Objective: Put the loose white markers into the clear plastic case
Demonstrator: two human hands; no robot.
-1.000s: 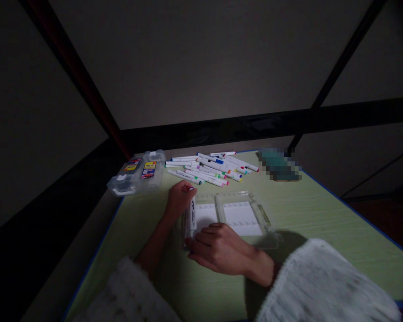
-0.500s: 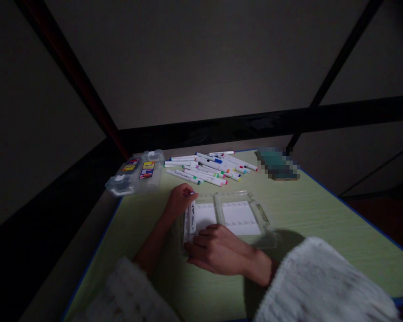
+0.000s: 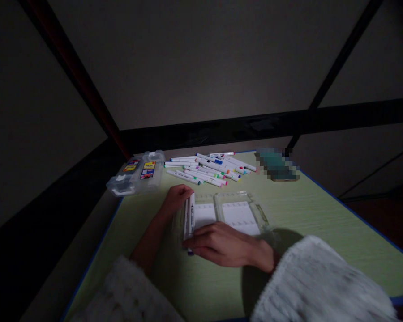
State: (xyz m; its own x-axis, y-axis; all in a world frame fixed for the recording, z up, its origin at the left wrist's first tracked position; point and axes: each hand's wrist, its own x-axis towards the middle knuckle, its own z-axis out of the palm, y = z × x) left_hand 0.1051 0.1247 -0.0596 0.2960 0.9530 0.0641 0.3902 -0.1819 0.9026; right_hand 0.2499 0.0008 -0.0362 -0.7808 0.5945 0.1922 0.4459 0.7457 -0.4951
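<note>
A clear plastic marker case (image 3: 241,194) lies open in front of me, with white inserts (image 3: 238,212) in its two halves. Along its left side a white marker (image 3: 192,210) lies lengthwise, beside what looks like another white marker. My left hand (image 3: 175,200) is closed at the marker's far end, with fingertips and thumb pinched on it. At the near end, my right hand (image 3: 220,243) has its fingers curled over the marker, hiding part of it and the case's front edge. A dark purple end pokes out below the right fingertips.
Several white markers with coloured ends (image 3: 211,167) lie in a loose pile behind the case. Another clear case (image 3: 156,179) with labels stands at the back left. A phone-like flat object (image 3: 277,164), pixelated, lies at the back right of the green table (image 3: 322,232).
My left fingers have drawn together at the marker's far end. My right hand has shifted slightly, and a dark purple end now shows under its fingertips.
</note>
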